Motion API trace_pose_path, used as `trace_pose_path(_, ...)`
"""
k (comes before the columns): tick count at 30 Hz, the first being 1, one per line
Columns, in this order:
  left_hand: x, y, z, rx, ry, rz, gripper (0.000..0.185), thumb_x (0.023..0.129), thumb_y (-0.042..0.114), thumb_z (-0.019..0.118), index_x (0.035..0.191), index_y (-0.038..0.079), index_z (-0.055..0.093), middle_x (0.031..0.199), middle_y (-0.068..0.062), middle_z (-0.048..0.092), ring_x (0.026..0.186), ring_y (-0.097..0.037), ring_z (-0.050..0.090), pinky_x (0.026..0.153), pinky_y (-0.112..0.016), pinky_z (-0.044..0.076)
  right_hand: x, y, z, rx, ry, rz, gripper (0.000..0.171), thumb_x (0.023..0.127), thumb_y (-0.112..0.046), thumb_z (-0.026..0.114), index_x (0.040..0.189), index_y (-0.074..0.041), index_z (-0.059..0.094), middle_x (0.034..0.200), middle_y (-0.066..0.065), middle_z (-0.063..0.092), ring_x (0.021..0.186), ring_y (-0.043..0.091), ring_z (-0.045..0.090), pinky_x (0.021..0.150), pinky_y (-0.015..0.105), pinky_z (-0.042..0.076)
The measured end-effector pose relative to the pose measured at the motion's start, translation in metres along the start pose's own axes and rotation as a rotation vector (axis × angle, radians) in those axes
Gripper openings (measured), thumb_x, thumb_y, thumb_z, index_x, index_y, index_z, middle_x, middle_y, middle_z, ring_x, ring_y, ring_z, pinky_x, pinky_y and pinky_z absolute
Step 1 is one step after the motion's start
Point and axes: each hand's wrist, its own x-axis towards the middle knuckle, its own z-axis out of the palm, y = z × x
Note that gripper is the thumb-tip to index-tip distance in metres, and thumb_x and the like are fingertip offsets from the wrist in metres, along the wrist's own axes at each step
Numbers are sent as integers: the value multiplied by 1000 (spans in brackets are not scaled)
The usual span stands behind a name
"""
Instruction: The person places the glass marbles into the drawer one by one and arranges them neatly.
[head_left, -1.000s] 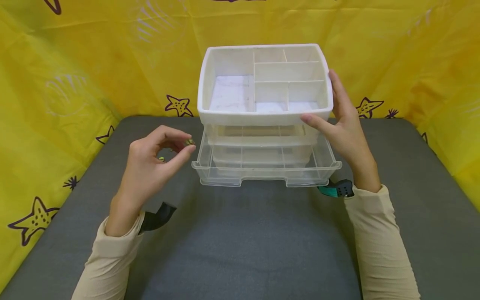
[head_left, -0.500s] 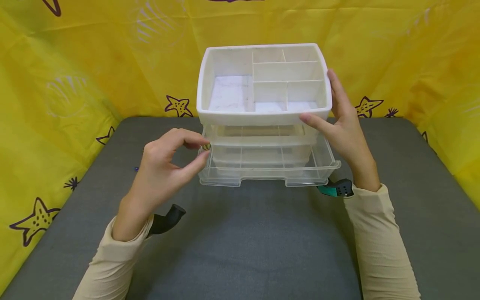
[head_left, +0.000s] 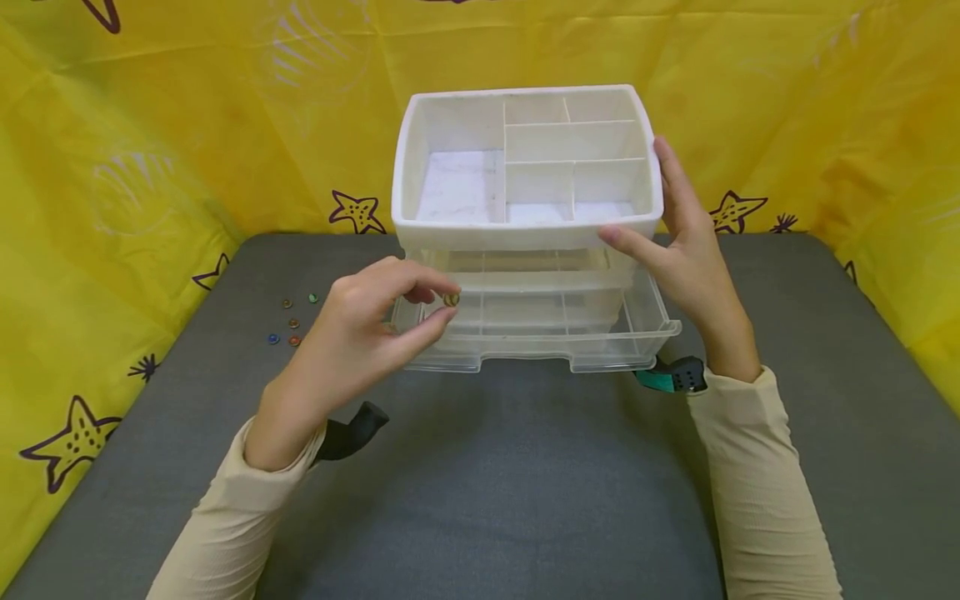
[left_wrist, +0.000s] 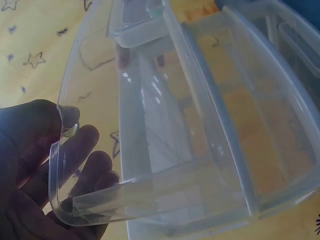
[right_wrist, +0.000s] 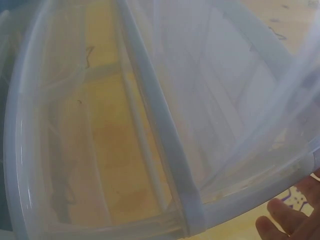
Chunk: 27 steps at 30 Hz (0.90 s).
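Note:
A white organizer box point(head_left: 525, 237) with a divided top tray stands in the middle of the table, and its clear drawer point(head_left: 525, 347) is pulled out toward me. My left hand point(head_left: 360, 333) pinches a small round yellowish bead-like piece point(head_left: 451, 299) between thumb and index finger, over the left part of the drawer. In the left wrist view the same piece point(left_wrist: 71, 131) shows at the fingertips, seen through clear plastic. My right hand point(head_left: 693, 258) grips the organizer's right side, thumb on the front rim and fingers along the side.
On the table left of my left hand lie several small round pieces, among them a blue one point(head_left: 273, 339), a red one point(head_left: 295, 341) and a green one point(head_left: 312, 297). A yellow patterned cloth point(head_left: 225, 100) hangs around the grey tabletop point(head_left: 525, 483).
My left hand has moved right with the small piece, from beside the drawer to over it. The loose pieces behind that hand have come into view. The right hand keeps its hold.

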Motion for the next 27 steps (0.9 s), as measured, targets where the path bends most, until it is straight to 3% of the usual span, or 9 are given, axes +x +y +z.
trace_pose_path(14, 17, 0, 7, -67, -86, 0, 14, 85, 3, 75, 98, 6, 72, 94, -1, 73, 80, -14, 63, 76, -27, 52, 0, 0, -1, -1, -4, 2, 92, 86, -10, 75, 158, -30, 21, 160, -3, 33, 134, 24, 45, 107, 51, 45)
trace_pose_path(27, 28, -3, 14, -89, -228, -27, 11, 89, 9, 73, 100, 9, 71, 94, 3, 73, 81, -8, 62, 77, -27, 53, 0, 1, 0, 4, -3, -14, 92, 86, -9, 75, 158, -29, 22, 159, -1, 35, 130, 24, 46, 108, 49, 46)
